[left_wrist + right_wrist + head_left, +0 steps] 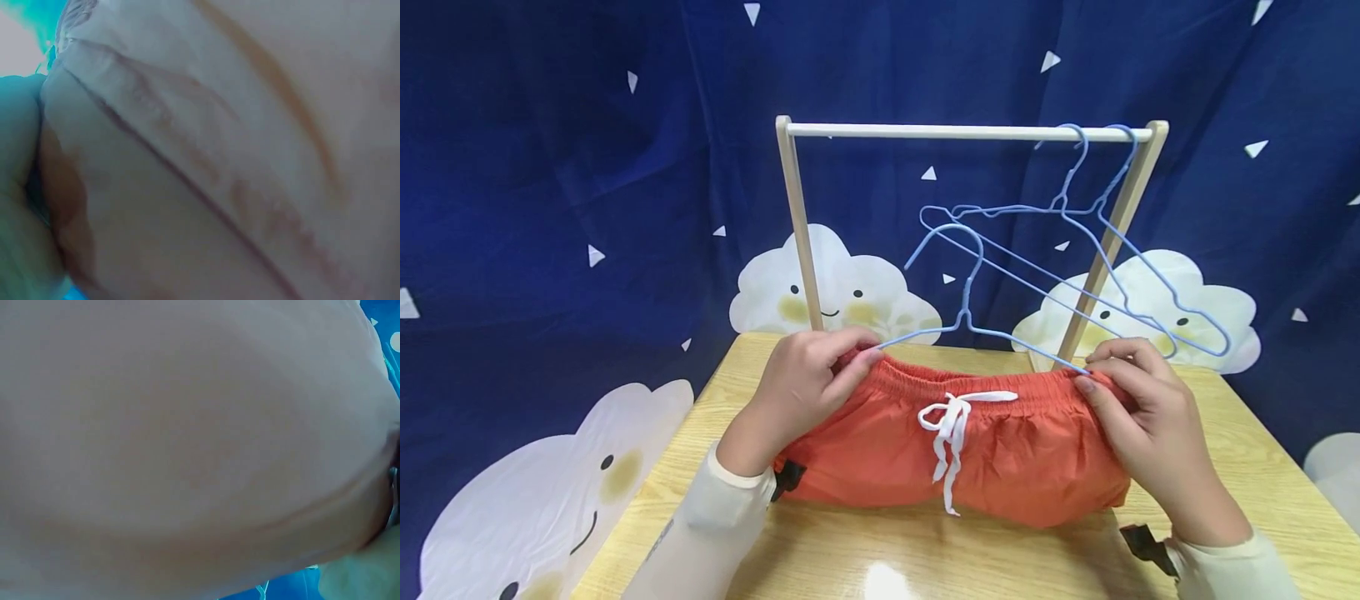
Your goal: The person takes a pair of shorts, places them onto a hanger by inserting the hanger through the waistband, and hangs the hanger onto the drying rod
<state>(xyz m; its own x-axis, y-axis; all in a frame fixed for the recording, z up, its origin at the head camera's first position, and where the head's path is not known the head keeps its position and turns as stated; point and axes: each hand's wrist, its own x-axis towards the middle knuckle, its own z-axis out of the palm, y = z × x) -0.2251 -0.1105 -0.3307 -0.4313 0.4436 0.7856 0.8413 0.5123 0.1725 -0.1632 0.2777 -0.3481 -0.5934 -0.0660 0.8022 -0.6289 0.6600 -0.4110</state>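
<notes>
In the head view, orange-red shorts (880,458) with a gathered waistband and a white drawstring bow (952,417) hang over the table. A blue wire hanger (966,312) rises from the waistband, its hook free in the air and pointing left. At the waistband's left end, my left hand (808,387) pinches the cloth and the hanger's arm. My right hand (1150,417) pinches the other end of the waistband with the hanger's right arm. Shorts fabric (187,206) fills most of the left wrist view, and the cloth (187,437) likewise covers the right wrist view.
Behind the shorts stands a clothes rack (925,132) with wooden legs and a white bar. Two more blue hangers (1075,208) hang at its right end. Below is a light wooden table (820,550). A dark blue curtain (565,150) with clouds and triangles forms the background.
</notes>
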